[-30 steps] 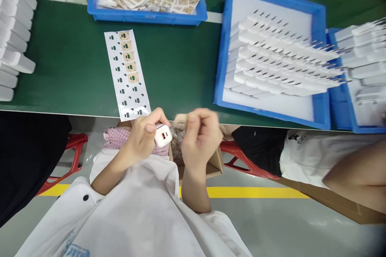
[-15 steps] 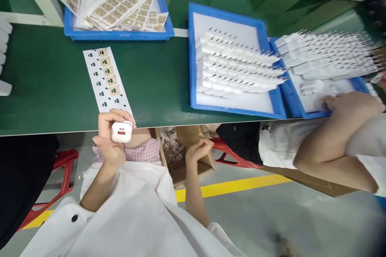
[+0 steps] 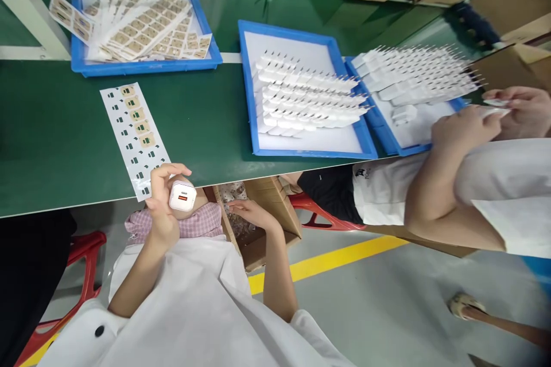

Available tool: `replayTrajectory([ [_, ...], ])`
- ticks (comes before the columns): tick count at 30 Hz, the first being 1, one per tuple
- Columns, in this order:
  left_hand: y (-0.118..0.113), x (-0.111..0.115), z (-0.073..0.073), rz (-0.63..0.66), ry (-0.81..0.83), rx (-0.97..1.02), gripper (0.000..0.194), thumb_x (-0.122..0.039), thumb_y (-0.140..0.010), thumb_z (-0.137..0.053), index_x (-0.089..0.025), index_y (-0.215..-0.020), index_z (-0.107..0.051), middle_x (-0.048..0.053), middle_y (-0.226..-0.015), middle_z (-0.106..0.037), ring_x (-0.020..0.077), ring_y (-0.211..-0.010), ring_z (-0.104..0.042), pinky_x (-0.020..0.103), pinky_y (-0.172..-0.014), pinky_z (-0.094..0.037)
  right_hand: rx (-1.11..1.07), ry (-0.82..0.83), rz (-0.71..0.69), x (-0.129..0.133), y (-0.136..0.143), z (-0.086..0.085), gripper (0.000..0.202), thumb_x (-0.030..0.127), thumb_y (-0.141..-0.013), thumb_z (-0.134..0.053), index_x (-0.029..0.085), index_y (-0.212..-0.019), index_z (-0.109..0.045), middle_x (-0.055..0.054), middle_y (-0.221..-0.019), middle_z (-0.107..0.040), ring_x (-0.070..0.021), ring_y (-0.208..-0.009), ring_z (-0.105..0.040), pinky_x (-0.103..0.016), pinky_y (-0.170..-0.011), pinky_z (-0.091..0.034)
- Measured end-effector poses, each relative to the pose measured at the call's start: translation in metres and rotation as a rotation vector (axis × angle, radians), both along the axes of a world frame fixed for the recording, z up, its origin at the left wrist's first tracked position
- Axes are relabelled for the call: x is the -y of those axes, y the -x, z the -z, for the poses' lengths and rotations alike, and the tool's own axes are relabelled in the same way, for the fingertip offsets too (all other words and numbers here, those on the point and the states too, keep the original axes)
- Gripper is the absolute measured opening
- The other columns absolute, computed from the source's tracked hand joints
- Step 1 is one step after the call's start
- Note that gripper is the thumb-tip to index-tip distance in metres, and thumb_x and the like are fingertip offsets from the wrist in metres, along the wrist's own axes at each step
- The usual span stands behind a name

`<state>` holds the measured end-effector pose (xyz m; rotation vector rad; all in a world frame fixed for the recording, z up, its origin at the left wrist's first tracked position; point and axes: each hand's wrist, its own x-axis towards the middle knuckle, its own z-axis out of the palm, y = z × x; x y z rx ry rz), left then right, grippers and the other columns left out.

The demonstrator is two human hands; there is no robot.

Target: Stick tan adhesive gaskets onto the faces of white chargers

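Observation:
My left hand [image 3: 161, 209] is closed round a white USB charger [image 3: 182, 196], whose face with one narrow slot and one orange port points up at me. That hand is at the table's front edge, beside the lower end of a white sticker sheet [image 3: 136, 126]. Several tan stickers remain on the sheet's upper half, among dark cut-out shapes. My right hand [image 3: 256, 215] is over an open cardboard box [image 3: 275, 200] at my lap, fingers stretched to the left and apart. Crumpled scraps [image 3: 241, 223] fill part of the box.
A blue tray [image 3: 146, 67] of sticker sheets stands at the back left. Two more blue trays [image 3: 314, 153] on the right hold rows of white chargers [image 3: 310, 97] with metal prongs up. A co-worker's hands [image 3: 469, 126] work beside the far right tray. Red stools [image 3: 88, 264] flank me.
My right hand has moved left over the box, and its curled fingers have straightened. The left hand still holds the charger. The co-worker's hand has lifted from the tray. The view has shifted.

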<state>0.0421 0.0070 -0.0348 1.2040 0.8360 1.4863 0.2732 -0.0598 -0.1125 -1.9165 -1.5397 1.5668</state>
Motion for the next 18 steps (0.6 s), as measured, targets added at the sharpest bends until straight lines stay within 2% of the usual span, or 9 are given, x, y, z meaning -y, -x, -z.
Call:
replayTrajectory([
  [2,-0.005,0.007,0.003,0.047,0.018,0.004,0.071,-0.087,-0.091,-0.031,-0.023,-0.108,-0.058,0.005,-0.107,-0.063,0.0107,-0.056,-0.056,0.030,-0.053,-0.051,-0.108,-0.171,0.008,-0.003,0.012,-0.032,0.030,0.044,-0.098,-0.064,0.026,-0.120,-0.072,-0.005,-0.110,-0.076,-0.0227,-0.101,-0.070,-0.039,-0.096,-0.056],
  [5,-0.013,0.018,0.006,0.102,0.077,0.010,0.073,-0.087,-0.090,-0.031,-0.025,-0.116,-0.058,0.007,-0.114,-0.061,0.0139,-0.069,-0.063,0.031,-0.062,-0.056,-0.197,-0.702,0.115,-0.005,0.050,-0.068,0.056,0.053,-0.085,-0.078,0.028,-0.133,-0.065,-0.009,-0.126,-0.071,-0.0274,-0.113,-0.066,-0.045,-0.100,-0.054],
  [6,-0.015,0.021,0.007,0.097,0.099,0.018,0.074,-0.088,-0.089,-0.032,-0.025,-0.117,-0.058,0.007,-0.115,-0.062,0.0166,-0.079,-0.065,0.032,-0.068,-0.058,-0.173,-0.828,0.108,-0.005,0.065,-0.073,0.059,0.052,-0.083,-0.080,0.028,-0.134,-0.063,-0.010,-0.130,-0.069,-0.0286,-0.118,-0.064,-0.046,-0.102,-0.053],
  [8,-0.018,0.026,0.008,0.068,0.134,0.050,0.075,-0.089,-0.088,-0.035,-0.024,-0.115,-0.059,0.009,-0.116,-0.063,0.0212,-0.096,-0.067,0.033,-0.076,-0.059,-0.115,-0.998,0.124,-0.007,0.093,-0.072,0.046,0.043,-0.088,-0.076,0.028,-0.130,-0.064,-0.010,-0.125,-0.071,-0.0276,-0.114,-0.065,-0.046,-0.098,-0.054],
  [11,-0.019,0.027,0.006,0.155,0.204,0.056,0.071,-0.086,-0.088,-0.042,-0.026,-0.123,-0.057,0.011,-0.133,-0.061,0.0246,-0.108,-0.066,0.036,-0.083,-0.059,-0.111,-1.101,0.262,-0.012,0.106,-0.059,0.039,0.043,-0.087,-0.073,0.026,-0.122,-0.065,-0.010,-0.112,-0.073,-0.0272,-0.102,-0.068,-0.044,-0.089,-0.057],
  [13,-0.019,0.025,0.003,0.284,0.237,-0.043,0.065,-0.079,-0.091,-0.048,-0.026,-0.128,-0.058,0.013,-0.146,-0.055,0.0275,-0.118,-0.065,0.041,-0.096,-0.056,-0.034,-1.102,0.452,-0.018,0.085,-0.058,0.037,0.051,-0.089,-0.069,0.025,-0.115,-0.067,-0.009,-0.104,-0.073,-0.0256,-0.093,-0.070,-0.040,-0.081,-0.058],
  [14,-0.019,0.023,0.002,0.330,0.243,-0.103,0.060,-0.075,-0.093,-0.050,-0.025,-0.126,-0.060,0.013,-0.147,-0.055,0.0290,-0.123,-0.063,0.043,-0.103,-0.052,0.070,-1.105,0.590,-0.022,0.065,-0.062,0.038,0.055,-0.090,-0.064,0.024,-0.111,-0.068,-0.008,-0.099,-0.073,-0.0241,-0.087,-0.070,-0.038,-0.077,-0.059],
  [16,-0.018,0.018,0.000,0.361,0.240,-0.186,0.054,-0.069,-0.096,-0.050,-0.022,-0.115,-0.068,0.013,-0.140,-0.061,0.0302,-0.125,-0.062,0.044,-0.111,-0.046,0.431,-1.119,0.926,-0.033,0.005,-0.080,0.043,0.060,-0.093,-0.055,0.020,-0.103,-0.068,-0.007,-0.090,-0.072,-0.0217,-0.078,-0.069,-0.036,-0.075,-0.059],
  [18,-0.016,0.013,0.000,0.342,0.249,-0.204,0.052,-0.066,-0.097,-0.049,-0.021,-0.107,-0.071,0.012,-0.127,-0.069,0.0292,-0.119,-0.065,0.043,-0.109,-0.047,0.602,-1.138,1.127,-0.047,-0.069,-0.106,0.045,0.054,-0.098,-0.049,0.014,-0.110,-0.065,-0.013,-0.100,-0.071,-0.0243,-0.091,-0.069,-0.041,-0.086,-0.058],
])
